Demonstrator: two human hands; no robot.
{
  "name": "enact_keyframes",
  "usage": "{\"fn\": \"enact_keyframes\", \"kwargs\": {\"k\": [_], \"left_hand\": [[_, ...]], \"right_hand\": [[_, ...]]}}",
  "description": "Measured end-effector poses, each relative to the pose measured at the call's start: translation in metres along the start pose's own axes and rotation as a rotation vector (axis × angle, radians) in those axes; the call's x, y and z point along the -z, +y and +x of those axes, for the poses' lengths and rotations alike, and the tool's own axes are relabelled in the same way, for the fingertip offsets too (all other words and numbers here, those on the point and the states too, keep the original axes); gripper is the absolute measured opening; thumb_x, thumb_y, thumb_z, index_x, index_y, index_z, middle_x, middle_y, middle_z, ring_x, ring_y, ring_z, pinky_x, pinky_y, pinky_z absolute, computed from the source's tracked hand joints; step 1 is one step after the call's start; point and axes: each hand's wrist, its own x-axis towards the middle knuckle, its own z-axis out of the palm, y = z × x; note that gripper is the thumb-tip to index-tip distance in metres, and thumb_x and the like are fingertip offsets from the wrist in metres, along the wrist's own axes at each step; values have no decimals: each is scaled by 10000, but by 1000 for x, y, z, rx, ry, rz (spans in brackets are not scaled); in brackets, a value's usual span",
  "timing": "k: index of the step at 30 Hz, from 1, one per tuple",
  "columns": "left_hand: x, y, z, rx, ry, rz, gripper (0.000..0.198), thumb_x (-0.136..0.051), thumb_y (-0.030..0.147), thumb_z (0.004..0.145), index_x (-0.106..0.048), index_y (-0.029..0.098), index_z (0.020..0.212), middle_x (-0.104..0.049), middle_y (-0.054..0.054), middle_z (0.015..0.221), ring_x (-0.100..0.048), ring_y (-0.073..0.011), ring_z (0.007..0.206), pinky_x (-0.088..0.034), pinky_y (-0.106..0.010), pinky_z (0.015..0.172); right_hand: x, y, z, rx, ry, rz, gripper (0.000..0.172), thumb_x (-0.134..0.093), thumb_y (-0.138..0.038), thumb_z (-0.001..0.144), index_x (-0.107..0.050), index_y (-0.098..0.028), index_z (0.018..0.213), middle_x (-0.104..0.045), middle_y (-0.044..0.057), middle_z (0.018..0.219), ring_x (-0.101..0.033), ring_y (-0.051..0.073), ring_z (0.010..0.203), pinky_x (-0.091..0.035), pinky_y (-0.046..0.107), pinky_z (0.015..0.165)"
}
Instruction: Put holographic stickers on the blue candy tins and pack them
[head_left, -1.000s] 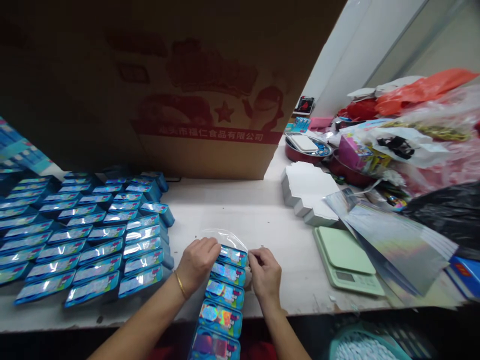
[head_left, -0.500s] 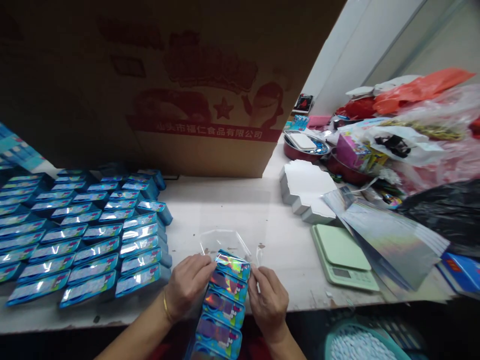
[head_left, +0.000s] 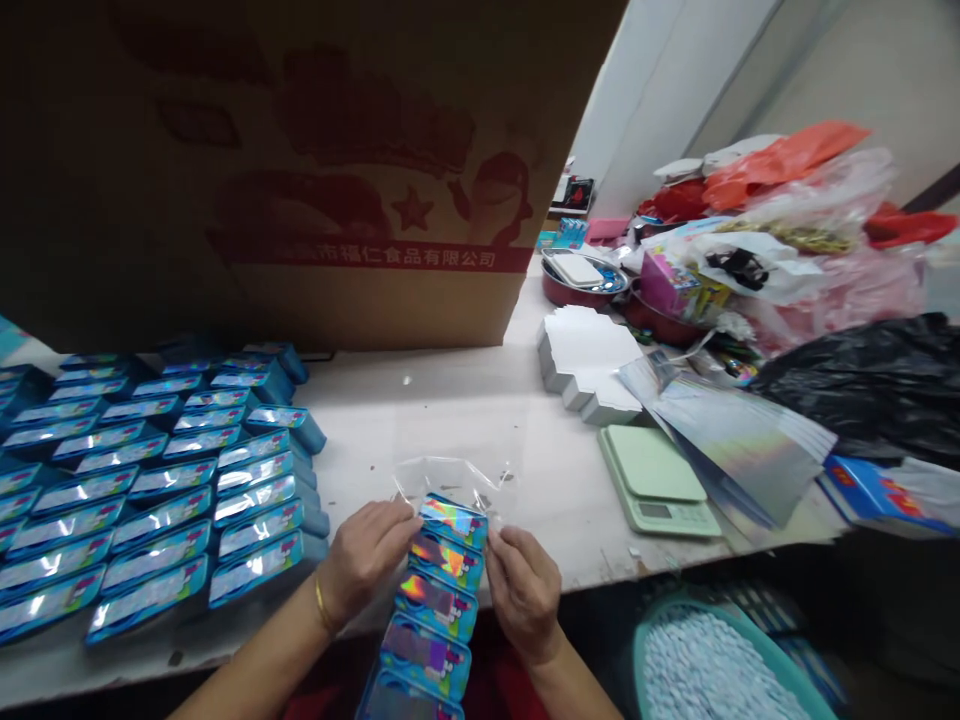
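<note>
A clear plastic bag (head_left: 457, 472) is pinched at its two sides by my hands, near the table's front edge. My left hand (head_left: 369, 556) closes thumb and fingers on its left side. On the right side, my right hand (head_left: 525, 585) grips the plastic between thumb and fingertips. Between the hands lies a row of small blue packs (head_left: 431, 605) with shiny rainbow faces, running down toward my body. Clear film extends past the far end of this row. How much of the row the bag encloses is hard to make out.
Many similar blue packs (head_left: 161, 500) stand in rows at left. A large cardboard box (head_left: 360, 310) rises behind. Rightward are stacked white card pieces (head_left: 589, 360), a green scale (head_left: 660, 480), silvery sheets (head_left: 739, 440) and plastic bags. Below sits a teal basin (head_left: 641, 660) of small pale pieces.
The camera view has turned a little to the right, so the surroundings shift left. Both hands keep their hold on the bag, with the row of packs still between them.
</note>
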Motion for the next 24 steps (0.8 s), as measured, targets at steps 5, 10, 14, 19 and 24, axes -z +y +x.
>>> {"fn": "enact_keyframes", "kwargs": {"k": [5, 10, 14, 19, 24], "left_hand": [[-1, -3, 20, -32, -67, 47, 127, -465, 142, 785, -558, 154, 871, -632, -64, 793, -574, -144, 730, -472, -276, 648], [5, 2, 24, -74, -98, -2, 132, -469, 131, 784, -553, 162, 880, -629, -61, 822, -568, -136, 745, -474, -273, 664], [8, 4, 6, -17, -20, -28, 177, -471, 99, 774, -548, 158, 922, -625, -72, 838, -569, -146, 812, -478, -291, 724], [14, 2, -5, -26, -42, -58, 171, -469, 110, 777, -551, 169, 915, -627, -60, 831, -571, -141, 797, -479, -276, 704], [26, 13, -19, 56, -47, -34, 163, -477, 102, 770, -564, 163, 894, -622, -62, 827, -573, -137, 789, -473, -264, 713]], "right_hand": [[-5, 0, 8, -168, 3, 80, 138, -458, -81, 777, -565, -167, 791, -546, 29, 694, -538, 115, 643, -468, 239, 568], [7, -2, 3, -30, -21, 2, 196, -488, -72, 757, -562, -171, 909, -585, 58, 774, -552, 139, 707, -472, 271, 607], [13, -7, 1, 121, -48, -80, 229, -502, -67, 751, -567, -163, 950, -609, 74, 769, -557, 153, 682, -459, 289, 585], [11, -15, 11, 129, -157, -100, 157, -467, -93, 785, -592, -155, 856, -604, 63, 715, -560, 142, 669, -448, 271, 588], [8, -21, 9, 99, -209, -35, 138, -450, -116, 798, -578, -169, 790, -586, 47, 701, -549, 132, 682, -446, 260, 616]]}}
